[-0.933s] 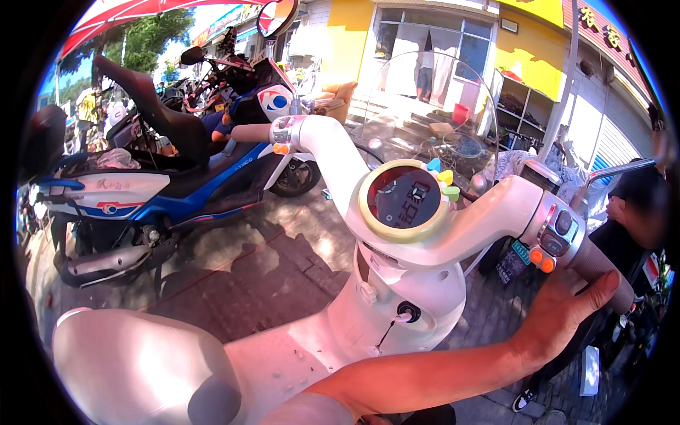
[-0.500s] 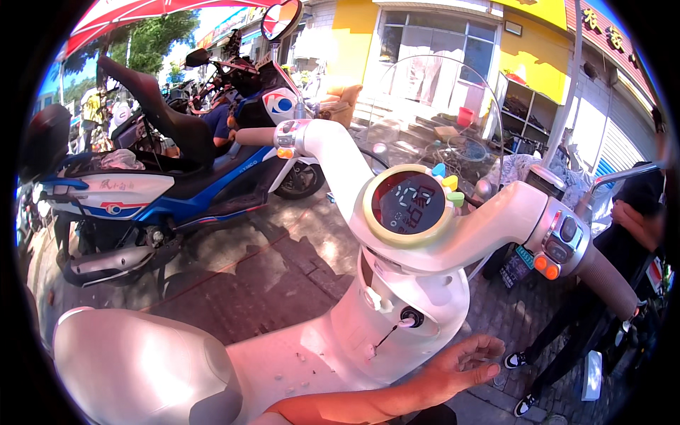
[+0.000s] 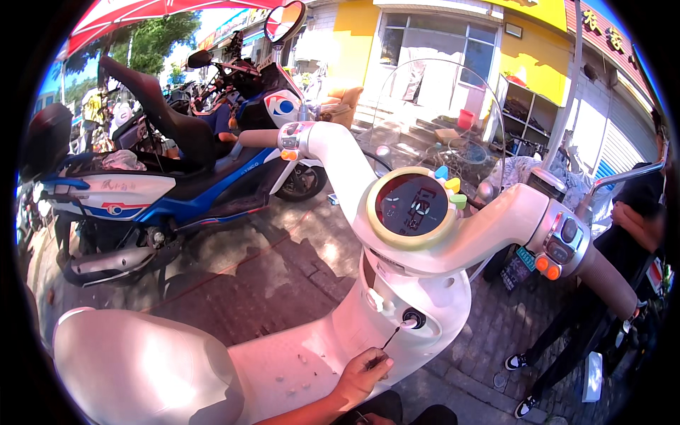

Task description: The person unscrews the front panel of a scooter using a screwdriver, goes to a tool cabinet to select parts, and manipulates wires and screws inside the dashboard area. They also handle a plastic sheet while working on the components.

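My left hand (image 3: 363, 372) reaches in from the lower edge. Its fingers are pinched round the lower end of a thin dark key cord (image 3: 392, 338). The cord runs up to a key with a pale head (image 3: 408, 324), which sits in the black ignition lock (image 3: 414, 316) of a pale scooter (image 3: 425, 283). Whatever hangs at the cord's end is hidden by my fingers. A sliver of skin at the lower edge, apparently my right hand (image 3: 373, 420), shows beside my dark-clothed knees; its fingers are mostly cut off. Above the lock, the round display (image 3: 411, 205) is lit.
The scooter's seat (image 3: 149, 368) fills the lower left, and its right handlebar grip (image 3: 609, 283) juts out to the right. A white and blue motorcycle (image 3: 142, 191) stands at left. A person in dark clothes (image 3: 574, 333) stands at right. Steps (image 3: 418, 120) rise to a shopfront.
My left hand has drawn back to the left from beside the scooter's front panel and closed on the key cord, which hung loose before. The figures on the display have changed.
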